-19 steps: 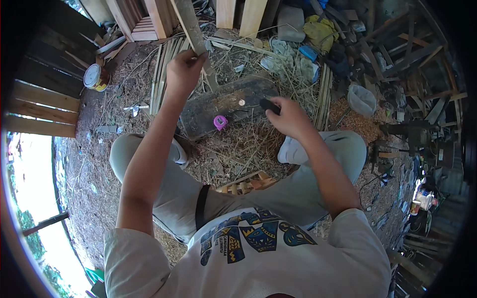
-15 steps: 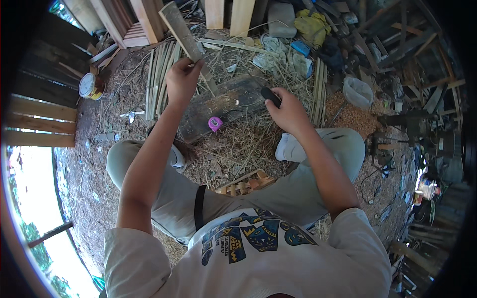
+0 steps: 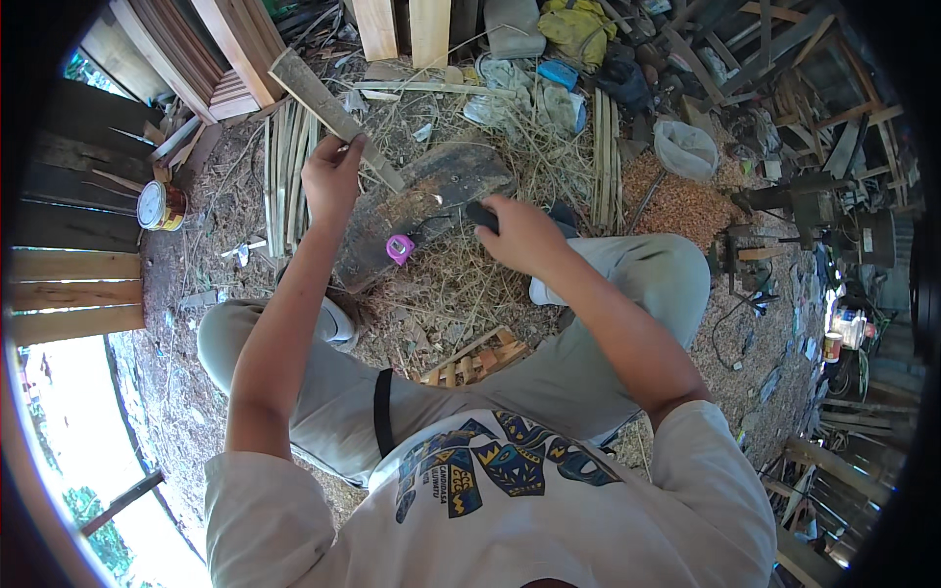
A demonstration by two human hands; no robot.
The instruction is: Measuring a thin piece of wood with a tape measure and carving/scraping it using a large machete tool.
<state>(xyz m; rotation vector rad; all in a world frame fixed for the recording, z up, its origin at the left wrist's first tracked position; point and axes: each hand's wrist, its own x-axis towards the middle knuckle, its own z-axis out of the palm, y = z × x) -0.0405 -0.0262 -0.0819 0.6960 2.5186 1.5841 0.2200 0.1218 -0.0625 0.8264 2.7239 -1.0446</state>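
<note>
My left hand (image 3: 331, 176) is closed round a pale, narrow wooden slat (image 3: 316, 96), held tilted with its lower end over a dark, weathered wood slab (image 3: 365, 225) on the ground. My right hand (image 3: 520, 235) grips a black-handled tool (image 3: 480, 216) at the slab's right side; its working end is hard to make out. A pink tape measure (image 3: 399, 249) lies on the slab between my forearms. Below it, a small wooden piece with crosspieces (image 3: 466, 370) sits between my legs.
Bundles of thin slats (image 3: 284, 176) flank the slab. Boards (image 3: 428, 24) stand behind. A paint can (image 3: 162, 206) is at left; wood shavings (image 3: 691, 211), a plastic bag (image 3: 686, 147) and a dark metal vise-like fixture (image 3: 794, 196) are at right.
The slat has tipped further leftward and sits lower, with my left hand moving down toward me. My right hand still grips the tool, shifted slightly. The whole view has also drifted a little.
</note>
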